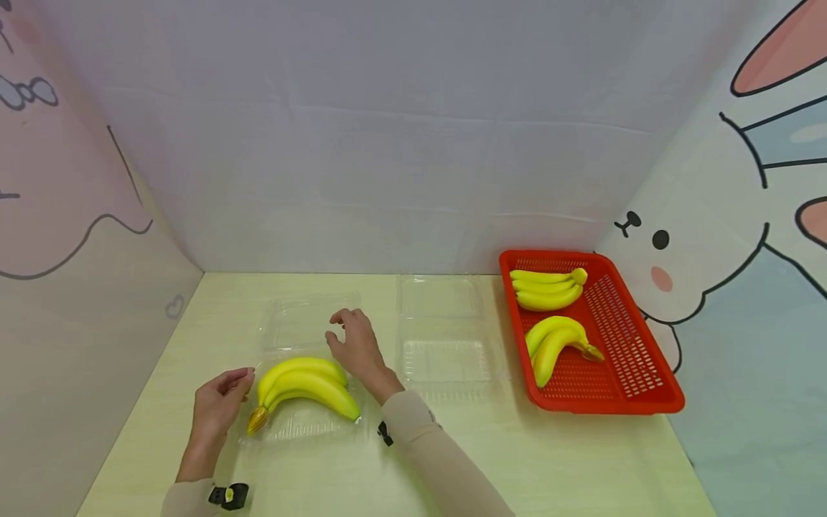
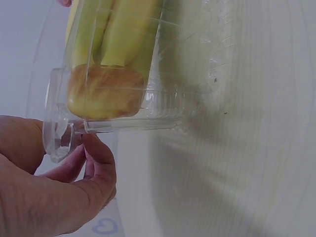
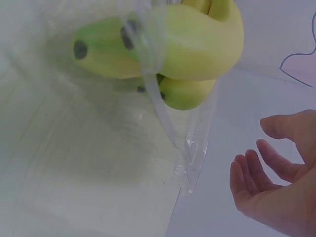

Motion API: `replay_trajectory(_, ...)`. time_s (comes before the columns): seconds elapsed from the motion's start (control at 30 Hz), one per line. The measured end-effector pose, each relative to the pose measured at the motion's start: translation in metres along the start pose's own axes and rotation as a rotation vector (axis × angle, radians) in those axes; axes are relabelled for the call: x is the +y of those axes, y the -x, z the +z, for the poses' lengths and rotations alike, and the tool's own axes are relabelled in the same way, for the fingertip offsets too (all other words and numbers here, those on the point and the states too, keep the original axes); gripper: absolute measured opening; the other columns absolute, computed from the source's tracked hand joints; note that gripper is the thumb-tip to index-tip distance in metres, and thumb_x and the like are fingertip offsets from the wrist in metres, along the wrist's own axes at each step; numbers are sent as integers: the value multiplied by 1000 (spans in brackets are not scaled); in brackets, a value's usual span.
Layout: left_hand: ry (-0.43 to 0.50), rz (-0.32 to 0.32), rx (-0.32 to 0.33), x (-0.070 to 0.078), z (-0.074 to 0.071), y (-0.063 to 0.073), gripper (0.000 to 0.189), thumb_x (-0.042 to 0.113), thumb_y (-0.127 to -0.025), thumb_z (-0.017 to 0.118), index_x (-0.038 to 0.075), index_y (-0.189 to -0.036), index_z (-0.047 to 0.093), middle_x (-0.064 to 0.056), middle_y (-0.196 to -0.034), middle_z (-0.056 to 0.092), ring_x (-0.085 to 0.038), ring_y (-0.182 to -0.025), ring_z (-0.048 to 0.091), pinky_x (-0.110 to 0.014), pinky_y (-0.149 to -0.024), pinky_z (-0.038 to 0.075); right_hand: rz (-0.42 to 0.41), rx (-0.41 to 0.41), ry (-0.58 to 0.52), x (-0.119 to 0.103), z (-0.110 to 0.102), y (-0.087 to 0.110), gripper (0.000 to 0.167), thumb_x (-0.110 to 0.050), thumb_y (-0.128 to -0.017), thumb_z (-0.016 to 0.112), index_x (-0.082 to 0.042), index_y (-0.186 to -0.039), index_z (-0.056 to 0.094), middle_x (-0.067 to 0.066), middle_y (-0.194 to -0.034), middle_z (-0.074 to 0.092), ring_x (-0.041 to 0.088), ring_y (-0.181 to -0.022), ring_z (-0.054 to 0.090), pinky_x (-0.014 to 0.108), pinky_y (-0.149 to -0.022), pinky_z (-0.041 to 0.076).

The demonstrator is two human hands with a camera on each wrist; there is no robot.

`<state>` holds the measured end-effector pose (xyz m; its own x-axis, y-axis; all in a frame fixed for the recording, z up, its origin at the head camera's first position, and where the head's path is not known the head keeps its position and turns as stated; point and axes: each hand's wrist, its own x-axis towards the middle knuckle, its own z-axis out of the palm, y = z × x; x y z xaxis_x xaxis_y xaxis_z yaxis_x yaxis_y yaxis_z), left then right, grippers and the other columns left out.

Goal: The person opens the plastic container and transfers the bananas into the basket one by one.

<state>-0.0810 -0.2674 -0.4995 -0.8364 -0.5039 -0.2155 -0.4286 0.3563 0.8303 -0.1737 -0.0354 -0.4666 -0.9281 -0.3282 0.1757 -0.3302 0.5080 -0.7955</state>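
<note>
A bunch of yellow bananas (image 1: 310, 384) lies in a clear plastic clamshell box (image 1: 298, 429), its brown stem end toward the front left. The lid (image 1: 310, 319) of that box is folded open at the back. My left hand (image 1: 220, 406) pinches the box's rim (image 2: 61, 123) at the left side, beside the stem end, between thumb and fingers. Above the lid's right part hovers my right hand (image 1: 358, 348), its fingers loosely bent and apart. In the right wrist view, nothing lies between that hand's (image 3: 276, 173) thumb and fingers, and the banana tips point away from it.
A second clear clamshell box (image 1: 446, 361) stands open to the right, with no fruit in it. Farther right, a red plastic basket (image 1: 646, 388) holds two more banana bunches (image 1: 549, 291). White and printed cloth walls enclose the pale table (image 1: 549, 459) at the back and sides.
</note>
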Motion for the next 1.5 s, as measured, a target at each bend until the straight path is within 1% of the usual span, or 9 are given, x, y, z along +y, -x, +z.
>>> replay_trajectory(0.23, 3, 22, -7, 0, -1, 1, 37, 22, -103, 65, -7, -126, 65, -10, -103, 69, -15, -77, 60, -18, -65, 52, -85, -80, 48, -4, 1, 5, 22, -17, -102, 66, -3, -120, 64, 14, -118, 62, 22, -105, 55, 26, -91, 50)
replay_trajectory(0.37, 6, 28, 1, 1, -1, 2, 35, 20, -103, 65, -7, -126, 65, -11, -104, 70, -13, -76, 59, -18, -65, 52, -140, -109, 119, -7, 0, 8, 22, -20, -103, 66, -7, -120, 64, 9, -119, 62, 19, -105, 56, 23, -93, 49)
replay_trajectory(0.53, 2, 34, -1, 3, 1, 1, 37, 22, -104, 64, -8, -126, 64, -16, -109, 69, -11, -75, 58, -17, -65, 52, -238, -127, 172, -10, 1, 10, 20, -21, -102, 66, -10, -120, 64, 2, -115, 60, 16, -105, 55, 19, -92, 48)
replay_trajectory(0.67, 3, 23, 1, 3, 1, 2, 35, 20, -104, 63, -7, -126, 65, -18, -111, 68, -12, -77, 58, -17, -66, 52, -328, -149, 193, -11, 3, 12, 20, -20, -102, 67, -9, -119, 64, 4, -116, 61, 18, -107, 56, 20, -94, 47)
replay_trajectory(0.77, 7, 16, 4, 3, 1, 3, 33, 18, -103, 64, -7, -126, 65, -16, -110, 69, -11, -77, 59, -17, -66, 52, -378, -164, 213, -13, 5, 14, 20, -20, -102, 67, -9, -119, 64, 5, -116, 62, 19, -109, 56, 20, -95, 47)
replay_trajectory(0.93, 14, 21, -1, 3, 1, 3, 34, 19, -103, 64, -7, -125, 65, -9, -104, 69, -10, -76, 58, -17, -66, 52, -407, -191, 248, -14, 8, 15, 21, -22, -102, 67, -11, -120, 64, 3, -117, 63, 16, -110, 56, 16, -96, 46)
replay_trajectory(1.07, 10, 28, -2, 3, 1, 2, 34, 19, -103, 64, -6, -126, 66, -9, -105, 69, -10, -77, 58, -16, -66, 52, -417, -224, 214, -17, 10, 17, 23, -22, -103, 66, -10, -123, 65, 2, -120, 63, 14, -112, 55, 15, -99, 44)
replay_trajectory(1.2, 14, 33, 4, 2, 1, 1, 33, 18, -103, 64, -6, -126, 66, -13, -109, 69, -10, -78, 59, -14, -65, 51, -437, -249, 194, -21, 11, 17, 25, -22, -103, 65, -9, -124, 66, 2, -121, 63, 13, -113, 55, 13, -100, 43)
replay_trajectory(1.5, 10, 10, -7, 1, 1, 1, 38, 22, -105, 62, -7, -129, 63, -24, -122, 65, -13, -81, 58, -12, -66, 50, -480, -312, 259, -26, 19, 18, 26, -24, -101, 68, -11, -124, 66, -1, -122, 63, 12, -115, 55, 11, -104, 38)
